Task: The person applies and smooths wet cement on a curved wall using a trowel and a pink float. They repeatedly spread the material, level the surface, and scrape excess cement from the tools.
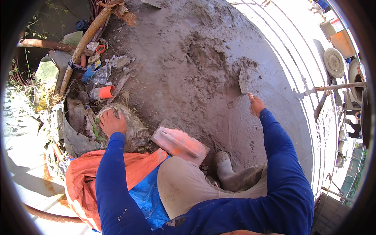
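My right hand [256, 105] is closed round the handle of a trowel [243, 80], its blade lying at the wet grey mortar [274, 84] and a dark clump at its tip. On the left, my left hand [112, 122] rests with its fingers spread on a pale, rounded, dirt-covered lump [133, 124]; whether this is a stone or a sack I cannot tell. Between my arms, by my knee, lies a mortar-smeared orange float [180, 143] with its handle upward. Rough, crumbly mortar [168, 66] covers the ground ahead, smoother toward the right.
An orange and blue tarp [117, 166] lies beside my left arm. Rusty poles [88, 37], an orange-ended pipe piece [105, 92] and plastic scraps [101, 74] crowd the left edge. My boot [223, 166] stands on the mortar. A round pale wheel-like thing [333, 62] is at far right.
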Available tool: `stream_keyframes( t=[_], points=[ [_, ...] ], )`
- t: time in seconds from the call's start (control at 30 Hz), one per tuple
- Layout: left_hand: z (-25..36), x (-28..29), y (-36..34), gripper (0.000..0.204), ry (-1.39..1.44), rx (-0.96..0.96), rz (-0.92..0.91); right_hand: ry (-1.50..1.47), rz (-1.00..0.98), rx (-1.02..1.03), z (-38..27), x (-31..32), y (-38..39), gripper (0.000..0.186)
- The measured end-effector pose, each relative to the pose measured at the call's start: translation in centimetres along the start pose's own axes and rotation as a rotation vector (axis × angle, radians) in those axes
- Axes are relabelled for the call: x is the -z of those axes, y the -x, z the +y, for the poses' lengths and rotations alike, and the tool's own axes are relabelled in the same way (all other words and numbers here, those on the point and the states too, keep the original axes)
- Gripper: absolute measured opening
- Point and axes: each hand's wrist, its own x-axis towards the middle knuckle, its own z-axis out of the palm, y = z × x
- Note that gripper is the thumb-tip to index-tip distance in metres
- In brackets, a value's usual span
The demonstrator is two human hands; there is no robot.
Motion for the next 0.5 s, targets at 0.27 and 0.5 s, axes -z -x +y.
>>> stream_keyframes(
  t=[0.27,0.5],
  points=[
    [-0.7,0.7,0.0,0.048,-0.092,0.030,-0.027,0.279,-0.253,0.221,-5.1,-5.7,-2.0,0.049],
    [-1.5,0.7,-0.1,0.047,-0.090,0.024,0.005,0.373,-0.222,0.228,-5.4,-9.9,2.6,0.046]
  ],
)
